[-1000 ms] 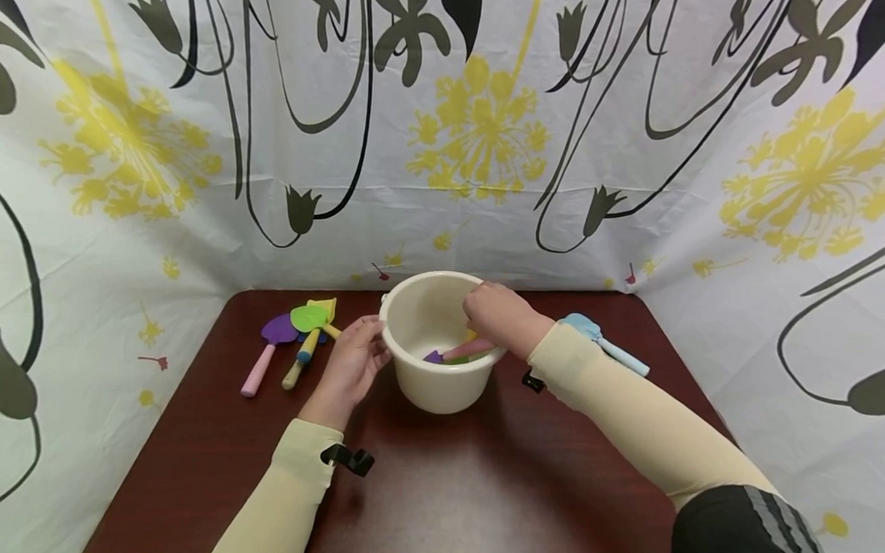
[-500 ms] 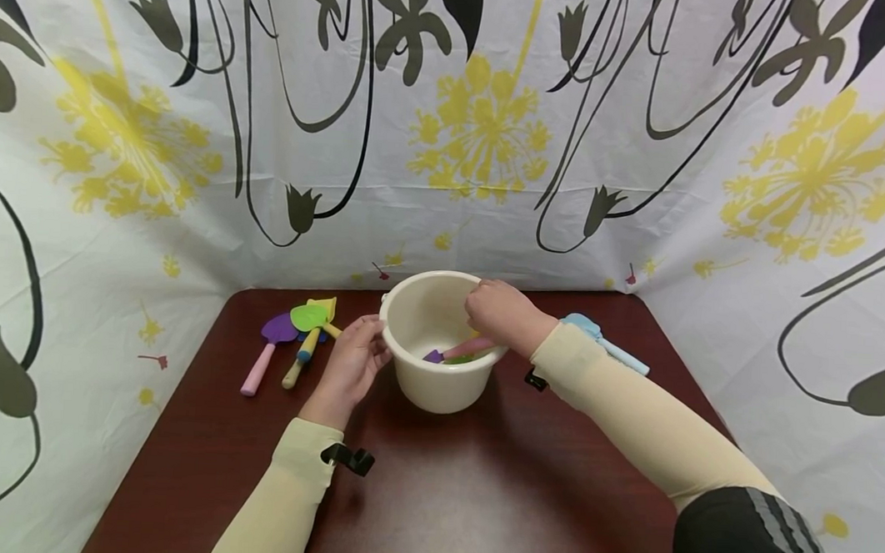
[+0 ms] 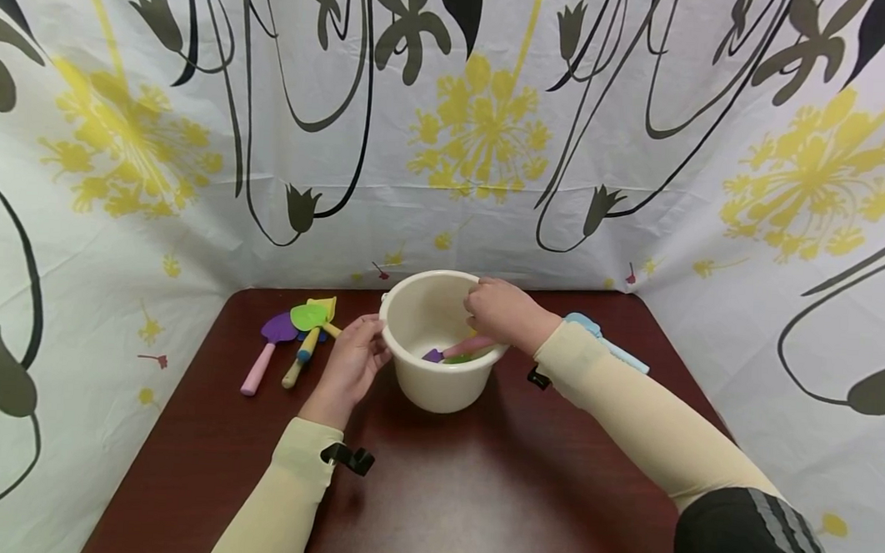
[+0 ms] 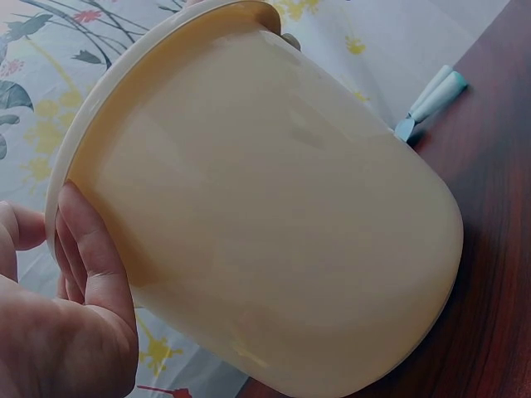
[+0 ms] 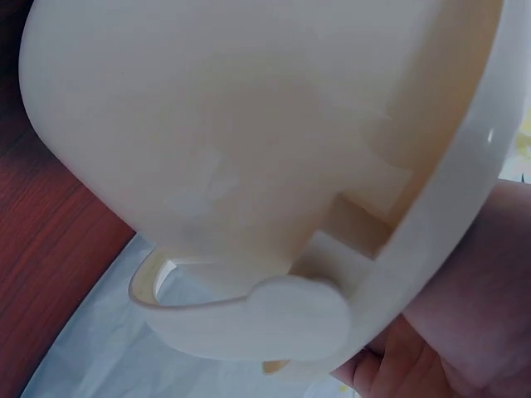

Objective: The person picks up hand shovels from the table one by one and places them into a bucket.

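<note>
One round cream plastic bucket (image 3: 440, 387) and one dark red-brown table (image 3: 431, 493). Two bare hands: one left hand (image 3: 349, 368), one right hand (image 3: 506, 315). Two black wrist bands, one left (image 3: 348, 458), one right (image 3: 538, 379). At far left, at least three plastic toy tools: one purple shovel with a pink handle (image 3: 280, 329), one green-headed shovel (image 3: 308, 317), one yellow-headed tool (image 3: 326, 305); overlap hides the exact count. At far right, two pale-blue handles (image 4: 448, 89). Inside the bucket, one purple-tipped pink-handled tool (image 3: 469, 346) and one green piece (image 3: 455, 361); any total there is unclear.

Reddish-brown desk (image 3: 431, 493), white cloth (image 3: 393, 220) on three sides
Yellow blooms (image 3: 482, 132) and dark stems (image 3: 369, 80) pattern the cloth; light gleams on the desk.
</note>
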Tool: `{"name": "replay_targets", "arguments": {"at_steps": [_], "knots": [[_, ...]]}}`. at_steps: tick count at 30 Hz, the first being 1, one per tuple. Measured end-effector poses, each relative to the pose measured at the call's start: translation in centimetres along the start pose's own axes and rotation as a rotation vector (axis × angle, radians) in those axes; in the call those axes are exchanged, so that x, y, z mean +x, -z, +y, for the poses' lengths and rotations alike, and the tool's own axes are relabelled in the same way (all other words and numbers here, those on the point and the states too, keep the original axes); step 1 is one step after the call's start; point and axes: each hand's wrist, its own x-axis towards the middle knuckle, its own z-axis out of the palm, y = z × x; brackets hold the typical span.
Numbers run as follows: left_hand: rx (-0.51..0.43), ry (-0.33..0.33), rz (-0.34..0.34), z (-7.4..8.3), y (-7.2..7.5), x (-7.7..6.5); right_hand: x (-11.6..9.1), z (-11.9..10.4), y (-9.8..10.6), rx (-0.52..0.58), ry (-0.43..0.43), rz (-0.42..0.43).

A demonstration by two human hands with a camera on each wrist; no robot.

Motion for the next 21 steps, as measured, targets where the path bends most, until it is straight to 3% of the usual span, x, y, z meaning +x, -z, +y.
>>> {"name": "replay_targets", "arguments": {"at_steps": [15,21], "knots": [[0.006,-0.009,-0.014,0.0,-0.1,-0.1,-0.5,0.7,0.0,0.100,0.018,0.006],[0.007,-0.003,-0.005,0.1,-0.1,0.0,-1.1,1.2,0.0,0.166,0.024,0.045]]}}
